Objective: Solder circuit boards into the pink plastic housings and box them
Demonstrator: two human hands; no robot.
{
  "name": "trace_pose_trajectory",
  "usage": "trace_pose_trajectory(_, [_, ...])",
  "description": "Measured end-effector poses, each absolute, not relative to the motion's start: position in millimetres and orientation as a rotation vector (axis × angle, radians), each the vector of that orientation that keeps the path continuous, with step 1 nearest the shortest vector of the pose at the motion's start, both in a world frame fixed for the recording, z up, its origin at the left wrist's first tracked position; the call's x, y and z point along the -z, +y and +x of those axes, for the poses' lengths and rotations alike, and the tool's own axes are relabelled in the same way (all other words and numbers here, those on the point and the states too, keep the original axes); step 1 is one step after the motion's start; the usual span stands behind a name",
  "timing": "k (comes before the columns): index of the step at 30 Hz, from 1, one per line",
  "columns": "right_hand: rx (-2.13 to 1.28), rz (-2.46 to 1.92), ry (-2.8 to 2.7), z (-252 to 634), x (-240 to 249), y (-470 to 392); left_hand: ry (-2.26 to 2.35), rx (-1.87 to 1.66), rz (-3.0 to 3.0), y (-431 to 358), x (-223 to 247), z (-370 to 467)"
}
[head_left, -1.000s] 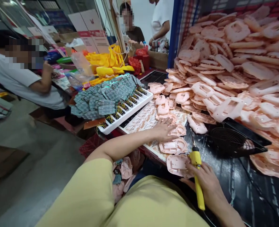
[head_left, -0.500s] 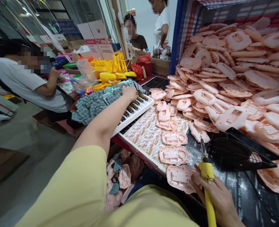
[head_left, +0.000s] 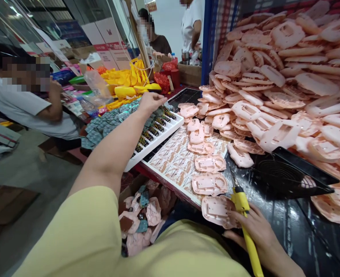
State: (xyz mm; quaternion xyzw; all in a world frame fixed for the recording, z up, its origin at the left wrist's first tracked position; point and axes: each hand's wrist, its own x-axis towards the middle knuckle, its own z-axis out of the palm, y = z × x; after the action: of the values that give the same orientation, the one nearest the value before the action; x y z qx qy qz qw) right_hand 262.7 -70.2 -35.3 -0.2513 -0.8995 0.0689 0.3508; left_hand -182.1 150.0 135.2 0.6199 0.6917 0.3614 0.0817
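My left hand [head_left: 152, 103] reaches over green circuit boards [head_left: 109, 119] heaped on a white foam tray [head_left: 158, 140]. Its thumb and fingers are pressed together at the tips; anything between them is too small to make out. My right hand [head_left: 253, 231] grips a yellow soldering iron [head_left: 241, 202], tip pointing up and away. The fingers of that hand also touch the nearest pink plastic shell [head_left: 216, 209]. More pink shells [head_left: 210, 184] lie in a column beyond it on a patterned sheet [head_left: 170, 157].
A big heap of pink shells [head_left: 285, 77] fills the right and back. A black fan [head_left: 285, 173] with a cable stands on the dark tabletop at right. Below the table edge, a box holds shells and boards [head_left: 142, 211]. Yellow parts [head_left: 129, 77] and several people are farther back.
My left hand has lifted off the boards and moved slightly left. My right hand and the iron have shifted a little left. The whole view has also shifted slightly.
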Motion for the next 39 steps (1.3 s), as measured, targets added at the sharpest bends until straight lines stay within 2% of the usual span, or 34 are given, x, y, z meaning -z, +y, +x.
trace_pose_trajectory(4, [-0.174,-0.621,-2.369,263,31,-71,1.695,-1.432,1.577,127,-147,-155])
trace_pose_trajectory(7, [-0.097,-0.718,-2.381,262,25,-74,1.479,-1.412,1.392,111,-142,-121])
trace_pose_trajectory(12, [-0.007,-0.892,-2.377,254,17,-81,1.291,-1.21,1.418,79,-105,-51])
trace_pose_trajectory(19, [-0.109,-0.942,-2.133,251,22,-87,1.061,-0.557,2.048,5,-55,13])
trace_pose_trajectory(24, [-0.298,-0.995,-1.886,241,17,-87,0.972,-0.521,2.306,-15,-36,32])
trace_pose_trajectory(32, [-0.371,-1.011,-1.739,226,14,-78,0.903,-0.55,2.241,-14,-28,39])
trace_pose_trajectory(39, [-0.207,-1.0,-1.915,258,14,-89,0.996,-0.252,2.321,-8,-30,36])
